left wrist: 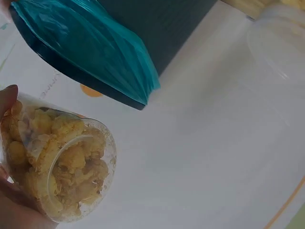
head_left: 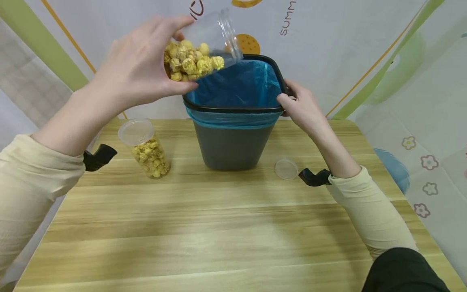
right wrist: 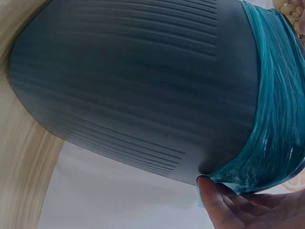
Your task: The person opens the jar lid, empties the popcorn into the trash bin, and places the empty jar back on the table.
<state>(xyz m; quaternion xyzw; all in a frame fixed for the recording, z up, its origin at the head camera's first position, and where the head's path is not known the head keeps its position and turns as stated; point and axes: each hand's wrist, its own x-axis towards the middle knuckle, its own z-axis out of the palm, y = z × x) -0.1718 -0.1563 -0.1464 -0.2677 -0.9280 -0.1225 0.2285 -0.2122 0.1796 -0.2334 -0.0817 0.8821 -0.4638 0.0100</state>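
Observation:
My left hand (head_left: 142, 65) grips a clear plastic jar (head_left: 209, 34) by its base end, tipped toward the right over the bin's left rim. Yellow popcorn (head_left: 189, 61) fills the jar's lower half, and its mouth is uncovered; the left wrist view shows the jar's round bottom (left wrist: 81, 171) with popcorn behind it. The dark grey trash bin (head_left: 233, 146) stands on the table, lined with a blue plastic bag (head_left: 237, 83) folded over its edge. My right hand (head_left: 300, 103) holds the bin's black rim at the right, thumb on top; in the right wrist view its fingers (right wrist: 224, 205) are under the bag's fold.
A second jar of popcorn (head_left: 149, 154), its lid on, stands on the wooden table (head_left: 204, 235) left of the bin. To the bin's right lies a loose clear lid (head_left: 286, 169). A printed white curtain (head_left: 321, 24) hangs behind the table.

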